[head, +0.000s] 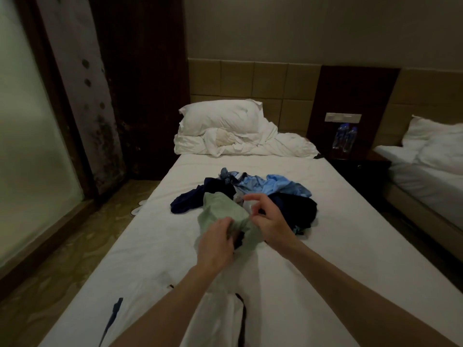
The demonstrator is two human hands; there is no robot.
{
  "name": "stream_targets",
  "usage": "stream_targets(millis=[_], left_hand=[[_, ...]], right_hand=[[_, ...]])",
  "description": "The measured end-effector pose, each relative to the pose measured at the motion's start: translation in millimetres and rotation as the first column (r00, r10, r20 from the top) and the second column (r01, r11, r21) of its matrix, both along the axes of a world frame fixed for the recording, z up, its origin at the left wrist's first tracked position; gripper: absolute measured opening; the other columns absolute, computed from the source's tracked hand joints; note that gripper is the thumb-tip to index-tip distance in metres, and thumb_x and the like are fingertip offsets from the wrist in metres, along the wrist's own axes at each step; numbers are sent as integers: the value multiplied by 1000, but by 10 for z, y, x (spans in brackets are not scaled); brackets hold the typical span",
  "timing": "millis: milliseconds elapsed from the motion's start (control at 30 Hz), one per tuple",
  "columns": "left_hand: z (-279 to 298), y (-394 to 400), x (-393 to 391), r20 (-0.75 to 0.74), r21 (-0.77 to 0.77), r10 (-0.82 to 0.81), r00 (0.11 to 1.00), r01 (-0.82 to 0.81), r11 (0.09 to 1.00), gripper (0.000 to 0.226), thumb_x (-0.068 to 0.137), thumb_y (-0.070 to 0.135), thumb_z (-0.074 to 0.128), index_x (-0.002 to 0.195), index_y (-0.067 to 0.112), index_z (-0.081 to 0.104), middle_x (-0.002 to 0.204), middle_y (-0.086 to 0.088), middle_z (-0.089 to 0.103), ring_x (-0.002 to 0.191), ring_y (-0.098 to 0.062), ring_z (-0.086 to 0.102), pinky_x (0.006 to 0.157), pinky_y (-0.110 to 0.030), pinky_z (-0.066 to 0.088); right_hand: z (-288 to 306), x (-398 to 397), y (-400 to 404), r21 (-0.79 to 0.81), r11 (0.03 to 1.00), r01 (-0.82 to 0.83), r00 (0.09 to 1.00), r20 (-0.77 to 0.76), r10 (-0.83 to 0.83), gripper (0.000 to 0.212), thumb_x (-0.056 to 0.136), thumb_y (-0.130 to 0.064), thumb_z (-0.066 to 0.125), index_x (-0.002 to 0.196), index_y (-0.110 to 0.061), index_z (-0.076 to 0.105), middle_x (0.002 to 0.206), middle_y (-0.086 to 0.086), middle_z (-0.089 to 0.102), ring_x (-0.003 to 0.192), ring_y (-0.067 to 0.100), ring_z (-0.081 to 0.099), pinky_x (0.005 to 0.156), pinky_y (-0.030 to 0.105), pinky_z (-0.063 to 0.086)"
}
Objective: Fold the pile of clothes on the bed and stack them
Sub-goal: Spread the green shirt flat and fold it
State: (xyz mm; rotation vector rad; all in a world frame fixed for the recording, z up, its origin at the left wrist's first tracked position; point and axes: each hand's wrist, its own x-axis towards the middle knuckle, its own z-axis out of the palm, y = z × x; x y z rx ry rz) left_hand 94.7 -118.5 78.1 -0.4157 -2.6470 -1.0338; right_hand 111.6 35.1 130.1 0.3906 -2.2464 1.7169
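A pile of clothes lies mid-bed on the white sheet (325, 234): a light blue shirt (280, 186), a navy garment (198, 199) on the left and a black garment (300, 209) on the right. In front of the pile is a pale green garment (225, 209), bunched and lifted a little. My left hand (218, 242) grips its near edge, fingers curled into the cloth. My right hand (268, 219) is at the green garment's right side, thumb and fingers pinching the fabric, index finger raised.
A white pillow (220, 116) and crumpled duvet (275, 146) fill the head of the bed. A white cloth with dark trim (220, 319) lies at the near edge. A nightstand with water bottles (344, 137) stands right, then a second bed (426, 171). Floor runs along the left.
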Motion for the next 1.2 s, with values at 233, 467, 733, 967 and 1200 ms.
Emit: stream_targets(millis=[233, 467, 733, 967, 1200], left_hand=[[654, 58, 534, -105, 23, -236, 966, 240, 970, 22, 104, 21, 44, 89, 17, 59, 83, 2, 61, 77, -11, 55, 71, -32, 43], [883, 25, 1162, -110, -144, -203, 973, 186, 972, 36, 103, 48, 36, 81, 26, 52, 75, 9, 56, 71, -7, 54, 69, -36, 48], [1206, -92, 1581, -130, -239, -156, 979, 122, 963, 37, 81, 64, 63, 78, 27, 58, 72, 10, 61, 68, -5, 59, 68, -37, 54], [1614, -45, 1777, -199, 223, -123, 972, 167, 960, 14, 96, 20, 58, 86, 17, 67, 77, 6, 64, 75, -9, 59, 68, -24, 45], [1505, -224, 1852, -147, 253, -93, 985, 129, 959, 25, 96, 7, 54, 74, 19, 56, 70, 4, 56, 68, -10, 51, 64, -27, 39]], right_hand=[[137, 577, 470, 756, 653, 30, 999, -49, 10, 25, 82, -35, 70, 96, -35, 50, 86, -18, 36, 80, 7, 47, 68, 23, 38], [254, 1254, 801, 743, 666, 73, 964, 118, -237, 26, 88, 1, 53, 83, -24, 54, 91, 3, 58, 89, 26, 60, 71, 31, 47], [824, 1771, 662, 256, 887, 385, 908, 66, -414, 19, 97, -12, 43, 102, -12, 61, 97, 7, 62, 87, 18, 54, 69, 32, 39], [743, 2053, 468, 112, 960, 257, 965, 25, -262, 36, 96, -34, 60, 77, -4, 54, 71, 7, 48, 64, 14, 43, 51, 18, 32], [-185, 2115, 298, 290, 955, 64, 969, 211, -129, 19, 95, -37, 63, 86, -27, 49, 84, -8, 57, 71, 4, 52, 58, 14, 40]])
